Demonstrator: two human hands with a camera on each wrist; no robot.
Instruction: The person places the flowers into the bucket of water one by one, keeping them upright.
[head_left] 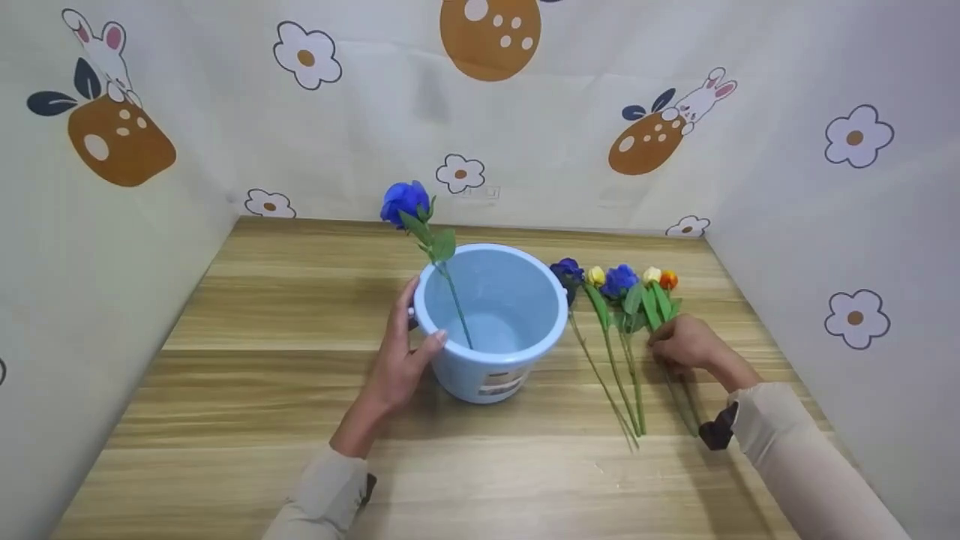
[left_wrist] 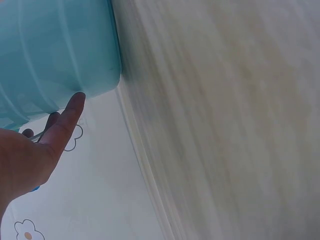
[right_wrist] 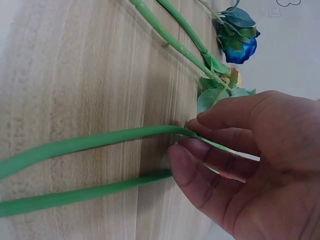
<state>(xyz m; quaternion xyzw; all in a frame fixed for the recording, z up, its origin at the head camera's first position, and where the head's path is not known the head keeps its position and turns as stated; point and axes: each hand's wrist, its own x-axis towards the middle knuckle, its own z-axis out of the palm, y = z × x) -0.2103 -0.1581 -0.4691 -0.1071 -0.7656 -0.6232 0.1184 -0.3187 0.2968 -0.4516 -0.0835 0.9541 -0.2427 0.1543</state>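
A light blue bucket (head_left: 491,360) stands upright on the wooden table. My left hand (head_left: 397,367) holds its left side, thumb at the rim, fingers along the outer wall; in the left wrist view one fingertip (left_wrist: 77,97) meets the wall low down. A blue rose (head_left: 405,204) leans inside, its bloom above the rim. To the right, my right hand (head_left: 688,345) has its fingertips round a green tulip stem (right_wrist: 95,142), with a second stem (right_wrist: 95,192) passing under the thumb. White (head_left: 652,275) and orange (head_left: 669,280) tulip heads lie beyond that hand; which one it holds, I cannot tell.
Between bucket and right hand lie a dark blue rose (head_left: 568,268), a yellow tulip (head_left: 596,276) and a bright blue rose (head_left: 621,280), stems toward the front. Patterned cloth walls (head_left: 360,135) enclose the table (head_left: 262,375) at the back and sides.
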